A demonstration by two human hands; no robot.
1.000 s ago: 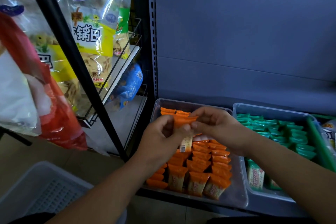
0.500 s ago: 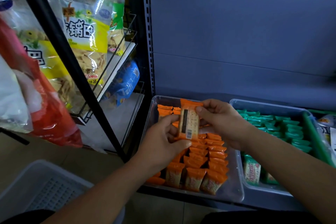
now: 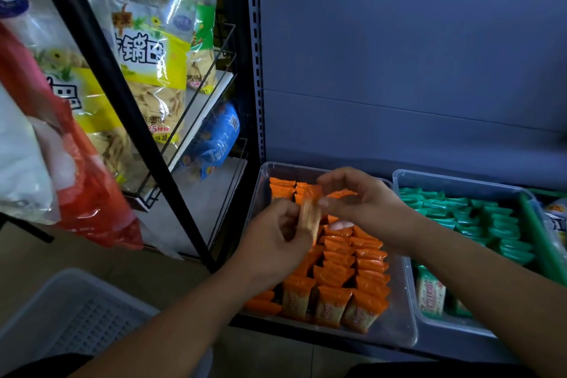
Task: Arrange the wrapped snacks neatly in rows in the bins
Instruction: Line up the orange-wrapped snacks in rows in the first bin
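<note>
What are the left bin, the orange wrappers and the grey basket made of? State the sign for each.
Left bin: clear hard plastic, glossy; contents show through its wall. Orange wrappers: thin plastic film, likely; shiny, crimped ends. Grey basket: moulded plastic, matte, apparently; perforated grid bottom.

Bare forearms [image 3: 171, 316], bare left hand [image 3: 276, 233] and right hand [image 3: 365, 208]; dark clothing [image 3: 46, 367] shows along the bottom edge, lower left and lower right.

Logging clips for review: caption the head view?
Left hand and right hand hold one orange-wrapped snack over the clear bin of orange snacks, beside the green-snack bin.
</note>
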